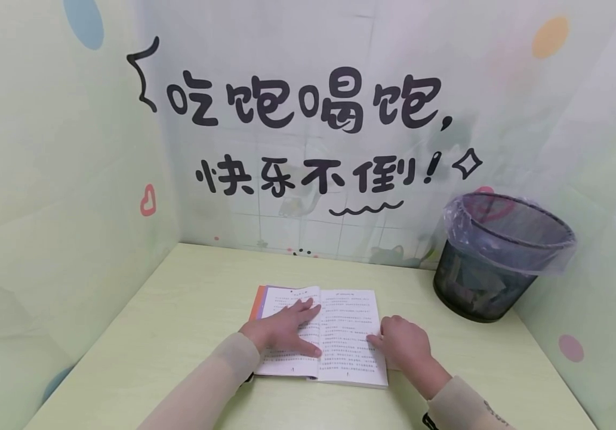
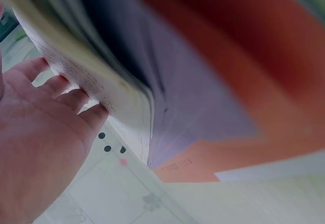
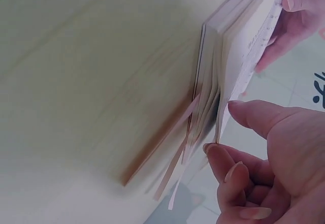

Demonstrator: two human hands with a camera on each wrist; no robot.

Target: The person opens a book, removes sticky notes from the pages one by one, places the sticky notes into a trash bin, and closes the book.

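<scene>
An open book [image 1: 348,322] with printed white pages lies on the table. My left hand [image 1: 283,328] rests on its left page, fingers spread toward the middle fold. At the right edge, my right hand [image 1: 404,343] pinches the page edge between thumb and index finger; the other fingers are curled in. In the left wrist view, the orange cover [image 2: 188,165] and a purple sheet [image 2: 198,102] show beneath the pages. Several thin strips [image 3: 175,183] stick out from the book's right side in the right wrist view.
A dark waste bin [image 1: 485,280] lined with a clear bag stands at the back right of the pale table [image 1: 179,322]. A printed wall sheet [image 1: 308,233] with black lettering rises behind the table, with more sheets at both sides.
</scene>
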